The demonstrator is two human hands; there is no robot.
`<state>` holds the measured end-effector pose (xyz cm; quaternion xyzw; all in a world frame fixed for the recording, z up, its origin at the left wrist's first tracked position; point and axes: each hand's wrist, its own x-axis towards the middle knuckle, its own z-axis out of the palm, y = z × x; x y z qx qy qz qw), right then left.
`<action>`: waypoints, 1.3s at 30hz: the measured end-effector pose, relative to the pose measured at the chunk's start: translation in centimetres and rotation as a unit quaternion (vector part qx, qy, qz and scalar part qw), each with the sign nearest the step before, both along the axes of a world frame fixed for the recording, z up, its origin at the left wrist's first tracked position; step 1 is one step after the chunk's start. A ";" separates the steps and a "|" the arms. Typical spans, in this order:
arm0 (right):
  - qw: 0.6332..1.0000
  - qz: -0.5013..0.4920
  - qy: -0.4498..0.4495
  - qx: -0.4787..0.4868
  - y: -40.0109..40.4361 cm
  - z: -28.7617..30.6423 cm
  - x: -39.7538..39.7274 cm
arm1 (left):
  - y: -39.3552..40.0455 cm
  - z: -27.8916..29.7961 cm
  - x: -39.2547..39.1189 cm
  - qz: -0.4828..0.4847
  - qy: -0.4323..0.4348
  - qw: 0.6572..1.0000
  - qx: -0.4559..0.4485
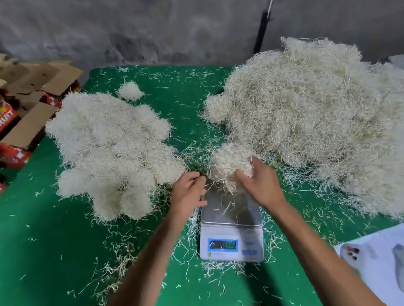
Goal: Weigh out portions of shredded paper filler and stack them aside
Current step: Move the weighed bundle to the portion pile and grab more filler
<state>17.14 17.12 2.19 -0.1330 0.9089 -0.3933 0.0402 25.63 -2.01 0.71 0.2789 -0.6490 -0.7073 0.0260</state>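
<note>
Both of my hands are out over the far edge of the scale (230,226), close together but not touching. With my right hand (260,184) I grip a rounded clump of shredded paper (230,161), fingers curled into its near side, and it sits just above the back of the steel weighing plate (231,209), with loose strands hanging from it toward the plate. My left hand (189,193) is just beside the clump on its left, fingers bent inward and pinching at a few stray strands — whether it really holds any I cannot tell through the blur. A few strands lie on the plate itself. The scale's lit display (223,244) faces me, its digits too smeared to read. To the left on the green cloth (44,242) lies the pile of weighed portions (111,149), lumpy rounded wads pressed against one another, and one small ball (130,90) sits apart behind it. To the right spreads the big loose heap of filler (316,122), much larger, reaching nearly to the cloth's far edge. Scraps are scattered all over the cloth, thickest round the scale. Cardboard fruit boxes (2,115) are stacked off the table's left side, and a white printed sheet (394,265) lies at my near right.
</note>
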 end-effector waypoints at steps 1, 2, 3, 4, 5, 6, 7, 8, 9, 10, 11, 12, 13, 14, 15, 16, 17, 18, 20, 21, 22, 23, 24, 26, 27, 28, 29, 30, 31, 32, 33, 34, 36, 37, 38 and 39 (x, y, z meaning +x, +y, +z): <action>0.998 0.042 -0.023 0.035 0.4 -1.1 0.5 | 0.3 -0.9 0.2 -0.004 -0.014 1.000 -0.028; 0.993 0.081 -0.061 0.067 0.8 -2.1 1.0 | 0.5 -1.7 0.5 -0.010 -0.025 0.999 -0.042; 0.984 0.105 -0.095 0.105 1.3 -3.0 1.4 | 0.6 -2.4 0.8 -0.014 -0.034 0.998 -0.044; 0.978 0.107 -0.106 0.146 2.0 -3.6 1.7 | 0.6 -2.9 1.1 -0.016 -0.046 0.998 -0.042; 0.977 0.081 -0.088 0.179 2.7 -3.9 1.8 | 0.5 -3.2 1.4 -0.016 -0.056 0.998 -0.039; 0.979 0.031 -0.041 0.196 3.5 -4.1 1.8 | 0.4 -3.7 1.6 -0.017 -0.060 0.997 -0.038; 0.981 -0.025 0.009 0.192 4.4 -4.2 1.9 | 0.2 -4.1 1.8 -0.018 -0.059 0.997 -0.039; 0.982 -0.072 0.049 0.168 5.2 -4.1 2.0 | 0.1 -4.3 2.0 -0.015 -0.060 0.997 -0.043; 0.982 -0.106 0.074 0.135 5.9 -4.0 2.1 | 0.0 -4.4 2.2 -0.008 -0.059 0.997 -0.044; 0.982 -0.128 0.086 0.106 6.6 -4.1 2.3 | -0.1 -4.5 2.3 -0.003 -0.057 0.997 -0.044; 0.983 -0.138 0.086 0.089 7.0 -4.2 2.5 | -0.2 -4.7 2.4 -0.001 -0.053 0.998 -0.045; 0.983 -0.141 0.082 0.087 7.2 -4.5 2.7 | -0.2 -4.7 2.5 -0.001 -0.049 0.998 -0.049; 0.984 -0.139 0.073 0.087 7.3 -4.8 3.0 | -0.2 -4.8 2.6 0.000 -0.045 0.998 -0.051; 0.985 -0.137 0.062 0.085 7.3 -5.0 3.3 | -0.2 -4.9 2.7 0.003 -0.044 0.998 -0.052; 0.987 -0.133 0.049 0.079 7.1 -5.3 3.6 | -0.1 -5.0 2.9 0.003 -0.044 0.998 -0.050; 0.988 -0.131 0.036 0.070 6.9 -5.5 4.0 | -0.1 -5.1 3.0 0.001 -0.047 0.998 -0.052; 0.989 -0.130 0.025 0.062 6.8 -5.8 4.4 | -0.1 -5.2 3.2 -0.005 -0.051 0.997 -0.058; 0.990 -0.131 0.017 0.055 6.7 -6.1 4.7 | -0.1 -5.3 3.4 -0.012 -0.055 0.996 -0.069; 0.990 -0.130 0.009 0.045 6.5 -6.5 5.2 | -0.1 -5.5 3.7 -0.017 -0.062 0.995 -0.078; 0.991 -0.130 0.006 0.043 6.4 -6.5 5.4 | -0.1 -5.6 3.8 -0.015 -0.063 0.995 -0.077; 0.990 -0.132 0.002 0.042 6.4 -6.7 5.5 | -0.1 -5.7 3.9 -0.014 -0.064 0.995 -0.078; 0.990 -0.135 -0.002 0.040 6.4 -6.9 5.7 | -0.1 -5.8 4.0 -0.015 -0.064 0.994 -0.082; 0.990 -0.138 -0.005 0.036 6.4 -7.0 5.8 | -0.1 -6.0 4.0 -0.017 -0.062 0.994 -0.086; 0.989 -0.142 -0.011 0.030 6.4 -7.1 6.0 | -0.1 -6.2 4.1 -0.019 -0.056 0.994 -0.090; 0.989 -0.142 -0.014 0.031 6.5 -7.2 6.1 | -0.1 -6.4 4.2 -0.016 -0.055 0.994 -0.091; 0.989 -0.142 -0.017 0.033 6.5 -7.3 6.1 | -0.2 -6.5 4.3 -0.013 -0.053 0.994 -0.091; 0.989 -0.142 -0.018 0.036 6.5 -7.4 6.2 | -0.2 -6.6 4.4 -0.011 -0.050 0.994 -0.092; 0.989 -0.144 -0.017 0.038 6.4 -7.5 6.3 | -0.3 -6.6 4.5 -0.008 -0.048 0.994 -0.094; 0.988 -0.146 -0.017 0.039 6.5 -7.6 6.3 | -0.4 -6.7 4.5 -0.006 -0.046 0.994 -0.096; 0.988 -0.145 -0.013 0.048 6.5 -7.7 6.3 | -0.5 -6.7 4.6 -0.005 -0.045 0.994 -0.098; 0.988 -0.140 -0.005 0.065 6.6 -7.8 6.4 | -0.5 -6.8 4.6 -0.004 -0.045 0.994 -0.101; 0.987 -0.134 0.006 0.085 6.6 -7.9 6.5 | -0.6 -6.9 4.6 -0.003 -0.046 0.994 -0.103; 0.986 -0.130 0.014 0.107 6.6 -8.0 6.7 | -0.7 -7.1 4.5 0.000 -0.043 0.994 -0.103; 0.986 -0.130 0.013 0.107 6.6 -8.1 6.7 | -0.8 -7.1 4.5 0.001 -0.039 0.994 -0.104; 0.986 -0.131 0.014 0.105 6.5 -8.1 6.8 | -0.9 -7.1 4.4 0.001 -0.035 0.994 -0.106; 0.986 -0.132 0.015 0.102 6.5 -8.2 6.8 | -0.9 -7.1 4.3 0.001 -0.033 0.994 -0.109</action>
